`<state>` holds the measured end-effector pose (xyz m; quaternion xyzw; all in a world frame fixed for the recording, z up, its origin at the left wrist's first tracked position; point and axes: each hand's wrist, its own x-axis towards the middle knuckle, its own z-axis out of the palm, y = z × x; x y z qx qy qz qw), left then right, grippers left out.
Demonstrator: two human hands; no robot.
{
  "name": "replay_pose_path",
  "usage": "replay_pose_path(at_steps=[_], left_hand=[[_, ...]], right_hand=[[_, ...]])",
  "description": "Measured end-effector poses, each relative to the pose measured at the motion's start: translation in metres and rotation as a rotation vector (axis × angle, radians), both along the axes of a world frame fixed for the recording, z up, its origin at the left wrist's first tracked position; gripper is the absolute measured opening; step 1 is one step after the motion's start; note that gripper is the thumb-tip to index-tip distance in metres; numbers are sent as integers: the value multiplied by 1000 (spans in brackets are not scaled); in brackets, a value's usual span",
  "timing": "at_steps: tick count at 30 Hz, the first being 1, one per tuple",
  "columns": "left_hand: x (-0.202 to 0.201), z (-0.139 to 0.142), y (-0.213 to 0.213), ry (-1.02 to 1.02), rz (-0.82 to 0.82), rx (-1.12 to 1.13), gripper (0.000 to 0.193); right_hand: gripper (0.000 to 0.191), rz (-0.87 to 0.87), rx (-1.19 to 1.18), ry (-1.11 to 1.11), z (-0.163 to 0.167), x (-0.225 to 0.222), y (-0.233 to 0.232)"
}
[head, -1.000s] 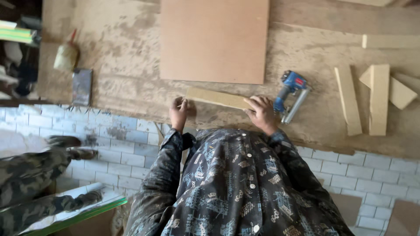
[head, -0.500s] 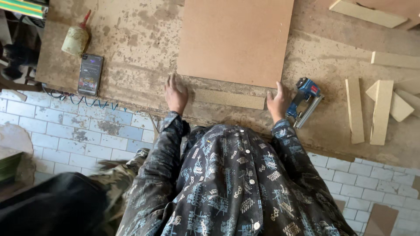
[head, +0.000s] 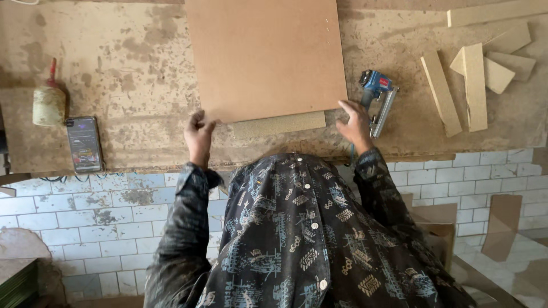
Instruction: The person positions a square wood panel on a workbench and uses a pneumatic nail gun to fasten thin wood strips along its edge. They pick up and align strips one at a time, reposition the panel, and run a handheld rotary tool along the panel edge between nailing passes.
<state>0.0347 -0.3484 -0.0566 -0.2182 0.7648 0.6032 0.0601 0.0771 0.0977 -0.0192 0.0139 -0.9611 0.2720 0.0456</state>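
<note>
While the left hand (head: pixel 198 137) rests with loosely curled fingers on the near left corner of the square fibreboard panel (head: pixel 265 57), the right hand (head: pixel 355 122) spreads its fingers at the near right corner, a particleboard strip (head: pixel 279 124) lying between both hands and a blue nail gun (head: pixel 378 100) just beyond the right fingertips.

board (head: pixel 265 57) on strip (head: pixel 279 124), workbench (head: pixel 125 68)

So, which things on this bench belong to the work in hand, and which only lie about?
In hand:
- large brown board, left hand and right hand at its near corners
- pale strip partly under its near edge

Lying about:
- blue nail gun
- phone
- glue bottle
- wood offcuts
</note>
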Motion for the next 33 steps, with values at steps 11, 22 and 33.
replay_pose_path(at_steps=[11,22,33], left_hand=[[71,-19,27,264,-235,-845,74],[68,-43,24,262,-128,-869,57],[69,-33,33,268,-179,-819,66]], right_hand=[[67,-81,301,155,-42,41,-11],[48,-159,281,287,-55,41,-18],[67,-231,369,108,-3,42,-7]])
